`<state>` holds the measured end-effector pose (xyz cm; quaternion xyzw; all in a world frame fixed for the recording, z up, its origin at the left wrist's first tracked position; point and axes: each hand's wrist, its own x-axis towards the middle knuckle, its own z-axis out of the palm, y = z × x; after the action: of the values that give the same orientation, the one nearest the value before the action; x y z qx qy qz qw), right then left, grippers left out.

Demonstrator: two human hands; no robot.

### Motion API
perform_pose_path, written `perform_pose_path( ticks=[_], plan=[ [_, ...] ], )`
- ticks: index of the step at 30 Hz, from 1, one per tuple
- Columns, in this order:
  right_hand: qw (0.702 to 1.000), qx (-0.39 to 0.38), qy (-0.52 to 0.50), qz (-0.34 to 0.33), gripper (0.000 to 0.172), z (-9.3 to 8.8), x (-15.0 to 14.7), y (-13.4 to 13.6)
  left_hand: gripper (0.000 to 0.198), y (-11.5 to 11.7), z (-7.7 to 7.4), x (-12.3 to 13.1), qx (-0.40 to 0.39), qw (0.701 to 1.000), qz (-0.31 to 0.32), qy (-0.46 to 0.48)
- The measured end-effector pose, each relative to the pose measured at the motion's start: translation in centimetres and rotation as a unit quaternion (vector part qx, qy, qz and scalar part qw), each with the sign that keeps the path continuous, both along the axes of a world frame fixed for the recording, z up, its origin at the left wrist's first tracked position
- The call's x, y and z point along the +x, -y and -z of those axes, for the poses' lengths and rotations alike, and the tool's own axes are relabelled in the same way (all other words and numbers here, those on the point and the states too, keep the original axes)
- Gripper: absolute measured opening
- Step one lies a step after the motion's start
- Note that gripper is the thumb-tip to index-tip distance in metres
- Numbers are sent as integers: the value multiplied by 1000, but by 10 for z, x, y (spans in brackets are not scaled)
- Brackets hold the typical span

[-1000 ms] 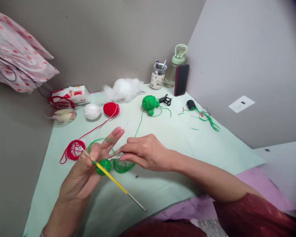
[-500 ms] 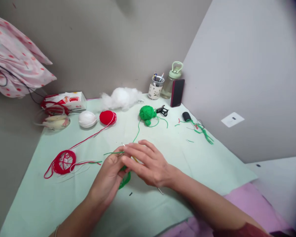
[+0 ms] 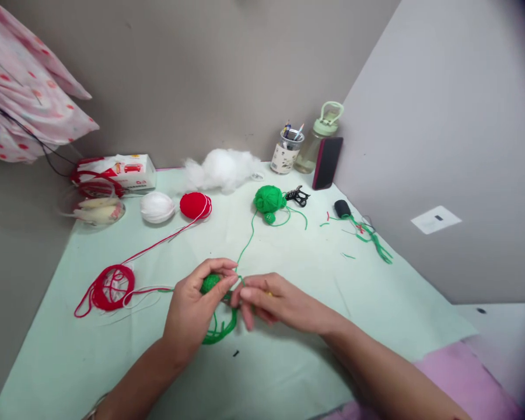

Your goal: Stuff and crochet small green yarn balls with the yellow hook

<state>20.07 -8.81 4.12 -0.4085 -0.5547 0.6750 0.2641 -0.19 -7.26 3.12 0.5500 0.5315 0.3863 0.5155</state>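
Observation:
My left hand [image 3: 193,312] is closed round a small green crocheted piece [image 3: 209,283], pinched between thumb and fingers. My right hand [image 3: 271,302] is closed beside it, fingertips meeting the left hand's; a bit of yellow handle [image 3: 268,293] shows under its fingers, most of the hook hidden. Loose green yarn [image 3: 221,330] loops below both hands. A green strand [image 3: 246,245] runs from them up to the green yarn ball [image 3: 269,199].
On the pale green cloth [image 3: 289,361]: red yarn coil [image 3: 111,287], red ball [image 3: 195,205], white ball [image 3: 157,207], white stuffing [image 3: 225,168], black clip [image 3: 299,196], pen cup [image 3: 286,154], water bottle [image 3: 319,139], phone [image 3: 328,163], black spool [image 3: 342,208] with green scraps, tissue box [image 3: 122,170].
The hook, held out in the left hand a second ago, is now tucked under my right fingers. Both hands have closed together on the green piece, lower on the cloth.

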Motion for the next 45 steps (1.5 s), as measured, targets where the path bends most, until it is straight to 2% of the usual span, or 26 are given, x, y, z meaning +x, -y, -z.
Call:
perform_pose_path(
  ticks=[1, 3, 6, 9, 13, 16, 18, 19, 20, 22, 23, 24, 26, 27, 29, 30, 33, 35, 37, 39, 41, 43, 45],
  plan=[
    [1000, -21, -5, -2, 47, 1, -2, 0, 12, -1, 3, -2, 31, 999, 6, -13],
    [998, -44, -11, 45, 46, 3, 0, -3, 15, -3, 11, -3, 79, 995, 44, -30],
    [991, -92, -40, 84, 37, 6, 6, -9, 19, -3, 17, -1, 104, 989, 92, -47],
    [983, -132, -97, 83, 30, 6, 4, -10, 19, -1, 18, 4, 129, 986, 77, -72],
    [979, -131, -130, 86, 33, 3, -4, 1, 24, 0, 19, 5, 136, 985, 88, -60],
    [993, -92, -59, 45, 38, -5, 6, 0, 24, -2, 22, 1, 105, 988, 98, -48],
    [995, 14, 93, 16, 39, -14, 23, -15, 24, -3, 23, -2, 65, 995, 69, -39],
    [972, 102, 204, 47, 38, -18, 33, -29, 24, -4, 24, -3, 45, 997, 49, -31],
    [926, 176, 321, 95, 38, -22, 42, -46, 24, -4, 25, -4, 27, 999, 31, -20],
    [789, 234, 546, 154, 39, -26, 55, -83, 25, -5, 26, -5, 5, 1000, 16, 4],
    [761, 236, 581, 167, 40, -26, 57, -101, 26, -5, 26, -5, -3, 1000, 24, 14],
    [749, 235, 596, 169, 39, -24, 55, -115, 26, -5, 27, -5, -10, 999, 34, 21],
    [737, 239, 612, 158, 41, -17, 42, -129, 27, -5, 27, -4, -31, 998, 44, 29],
    [737, 249, 610, 149, 44, -13, 32, -127, 27, -6, 27, -5, -44, 997, 43, 35],
    [743, 276, 595, 131, 48, -10, 13, -110, 27, -7, 25, -5, -64, 996, 32, 49],
    [763, 305, 559, 111, 48, -10, 5, -96, 27, -7, 24, -6, -70, 996, 27, 52],
    [863, 347, 367, -8, 46, -21, -7, -52, 26, -9, 19, -5, -71, 995, 49, 47],
    [905, 295, 286, -109, 44, -30, -7, -31, 24, -7, 16, -4, -68, 994, 82, 28],
    [913, 248, 288, -149, 30, -35, -2, -20, 23, -5, 12, -3, -61, 993, 96, -3],
    [921, 213, 296, -137, 18, -36, 4, -15, 21, -2, 10, -4, -39, 996, 76, -37],
    [951, 172, 242, -89, 22, -33, 9, -12, 19, 0, 9, -4, 2, 997, 58, -58],
    [981, 121, 153, -25, 25, -28, 13, -7, 18, 2, 9, -4, 44, 994, 72, -62],
    [988, 97, 107, 50, 28, -22, 14, -2, 18, 5, 8, -2, 65, 992, 94, -56]
  ],
)
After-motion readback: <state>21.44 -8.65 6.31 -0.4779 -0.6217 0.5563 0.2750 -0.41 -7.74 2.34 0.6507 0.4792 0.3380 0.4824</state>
